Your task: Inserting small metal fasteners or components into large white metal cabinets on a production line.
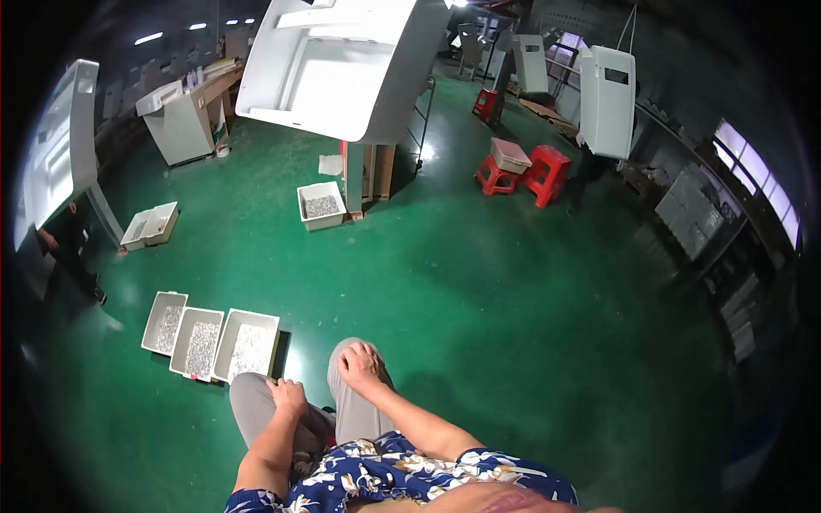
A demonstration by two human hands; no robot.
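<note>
My left hand (pixel 288 395) lies on my left knee, its fingers loosely bent over the grey trousers (pixel 254 402) with nothing in them. On the other knee rests my right hand (pixel 360 366), fingers apart and draped over the cloth, also without any object. Just beyond the left knee, a white bin (pixel 274 329) on the floor holds small pale parts. Beside it to the left are a second bin (pixel 220 321) and a third bin (pixel 178 298), each with many small parts in the bottom.
A large white moulded housing (pixel 346 85) is up ahead, with a bin (pixel 329 224) of parts below. Red stools (pixel 546 175) stand right of it. Another white housing (pixel 609 103) hangs farther right. At far left, a person (pixel 73 248) is partly hidden behind a white panel (pixel 64 145).
</note>
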